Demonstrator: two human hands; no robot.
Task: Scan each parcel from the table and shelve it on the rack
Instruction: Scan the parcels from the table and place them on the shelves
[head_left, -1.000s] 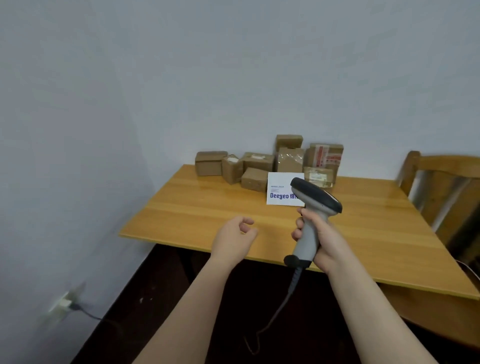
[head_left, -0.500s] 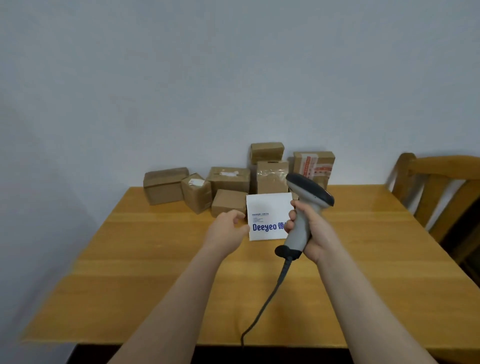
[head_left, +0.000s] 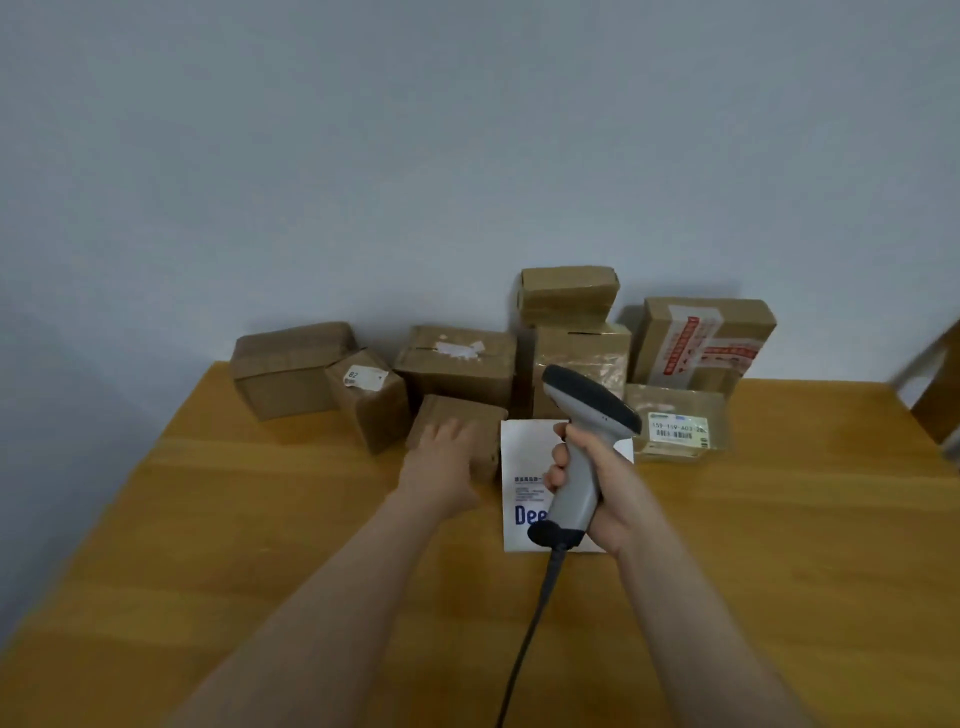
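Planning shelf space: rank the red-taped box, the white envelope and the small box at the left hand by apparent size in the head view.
1. The white envelope and the red-taped box: look alike; the envelope is nearer and partly hidden by the scanner, so unranked.
2. The small box at the left hand: smallest.

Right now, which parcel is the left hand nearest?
The small unlabelled box in front, directly left of the white envelope; the left hand lies against it. The rest stand farther back or aside.

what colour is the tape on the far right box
White tape with red lettering, across the brown box; the head view shows it.
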